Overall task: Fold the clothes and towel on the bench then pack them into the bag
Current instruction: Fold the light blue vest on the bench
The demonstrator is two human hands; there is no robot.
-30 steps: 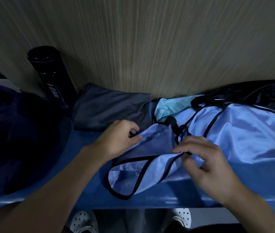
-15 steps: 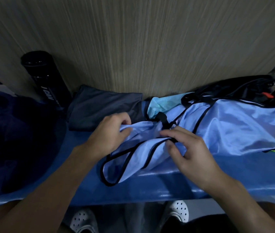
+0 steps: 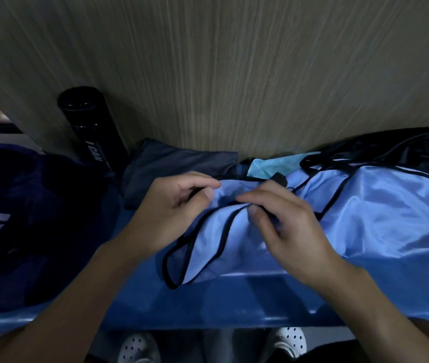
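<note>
Drawn closer together, left hand [image 3: 171, 213] and right hand [image 3: 286, 231] each pinch the blue vest [image 3: 378, 205], aligning its edges for folding

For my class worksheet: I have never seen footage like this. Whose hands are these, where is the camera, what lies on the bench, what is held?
No machine: a person wears one wide-angle camera on the head, looking down at their bare hands. The left hand and right hand pinch a shiny light-blue garment with black trim lying on the blue bench. By the wall are a folded dark grey cloth, a black cylindrical bottle and a turquoise cloth. The dark navy fabric heap at the left may be the bag; too dim to tell.
</note>
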